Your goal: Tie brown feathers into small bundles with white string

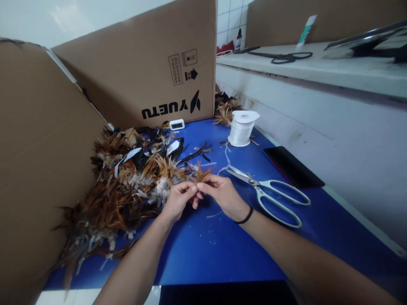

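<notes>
Over the middle of the blue table, my left hand (180, 198) and my right hand (225, 195) meet fingertip to fingertip. Both are closed in a pinch on a small bunch of brown feathers (201, 173), whose tips point up and away from me. The lower ends of the feathers are hidden by my fingers. To the left of my left hand lies a large heap of brown, black and grey feathers (111, 199). Silver scissors (259, 183) rest to the right of my right hand, blades partly apart. Behind them stands a spool of white ribbon (242, 129), its loose end trailing toward the blades.
Cardboard boxes (127, 72) wall off the back and left. A black phone (291, 166) lies at the table's right edge. A small white digital timer (177, 124) sits by the box. Black scissors (286, 57) and a glue stick (307, 30) are on the ledge (321, 63).
</notes>
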A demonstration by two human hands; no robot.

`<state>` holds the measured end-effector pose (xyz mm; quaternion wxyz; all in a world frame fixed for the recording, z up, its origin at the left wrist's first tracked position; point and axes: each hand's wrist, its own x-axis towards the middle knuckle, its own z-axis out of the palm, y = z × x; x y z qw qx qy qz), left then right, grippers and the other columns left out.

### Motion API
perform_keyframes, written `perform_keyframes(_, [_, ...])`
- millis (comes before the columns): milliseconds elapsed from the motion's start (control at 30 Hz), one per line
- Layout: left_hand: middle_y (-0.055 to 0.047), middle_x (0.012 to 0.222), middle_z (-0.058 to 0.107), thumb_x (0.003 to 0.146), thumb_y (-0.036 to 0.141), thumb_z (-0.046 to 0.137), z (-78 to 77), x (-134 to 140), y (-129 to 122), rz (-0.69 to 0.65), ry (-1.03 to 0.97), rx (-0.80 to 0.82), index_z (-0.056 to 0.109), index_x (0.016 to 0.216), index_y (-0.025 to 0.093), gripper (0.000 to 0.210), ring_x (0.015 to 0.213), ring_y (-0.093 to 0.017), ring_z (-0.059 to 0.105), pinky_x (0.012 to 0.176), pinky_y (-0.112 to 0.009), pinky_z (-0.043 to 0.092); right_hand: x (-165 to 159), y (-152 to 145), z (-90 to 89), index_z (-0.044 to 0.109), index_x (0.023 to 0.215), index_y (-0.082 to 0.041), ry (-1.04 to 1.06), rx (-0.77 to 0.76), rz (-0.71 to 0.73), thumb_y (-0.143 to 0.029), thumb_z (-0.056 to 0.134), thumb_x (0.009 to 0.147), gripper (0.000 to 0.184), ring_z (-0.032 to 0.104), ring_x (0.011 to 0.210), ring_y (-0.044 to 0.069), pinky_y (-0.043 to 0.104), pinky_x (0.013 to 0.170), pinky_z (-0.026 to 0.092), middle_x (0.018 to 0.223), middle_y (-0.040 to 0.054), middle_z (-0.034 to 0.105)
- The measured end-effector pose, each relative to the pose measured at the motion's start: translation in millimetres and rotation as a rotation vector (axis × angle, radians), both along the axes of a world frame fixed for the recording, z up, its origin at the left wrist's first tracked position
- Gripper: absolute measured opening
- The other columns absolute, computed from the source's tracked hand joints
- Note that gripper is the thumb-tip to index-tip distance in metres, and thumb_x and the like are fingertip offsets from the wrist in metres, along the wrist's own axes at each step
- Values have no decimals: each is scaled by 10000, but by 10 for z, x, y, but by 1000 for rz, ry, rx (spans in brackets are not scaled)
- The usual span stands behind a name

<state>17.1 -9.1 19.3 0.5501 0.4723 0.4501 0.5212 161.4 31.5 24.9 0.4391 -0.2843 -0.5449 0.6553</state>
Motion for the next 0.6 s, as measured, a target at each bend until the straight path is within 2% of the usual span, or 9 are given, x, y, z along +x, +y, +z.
perform_keyframes(267, [-46, 675, 664, 740, 349, 684, -31, -8, 12, 29, 17, 56, 662, 721, 109, 241, 443, -71, 516, 483, -221, 432, -15, 6, -28, 602, 652, -166, 81, -98, 31, -332, 698, 706, 199, 519, 566, 102, 274, 600, 415, 583, -28, 577])
perform_keyframes(600, [-43, 648, 664, 751, 333, 672, -74, 8, 17, 96, 15, 109, 660, 724, 116, 219, 471, -86, 535, 487, -220, 422, -29, -26, -31, 601, 655, -161, 179, -197, 126, -324, 707, 706, 202, 509, 566, 100, 281, 594, 429, 604, -28, 546])
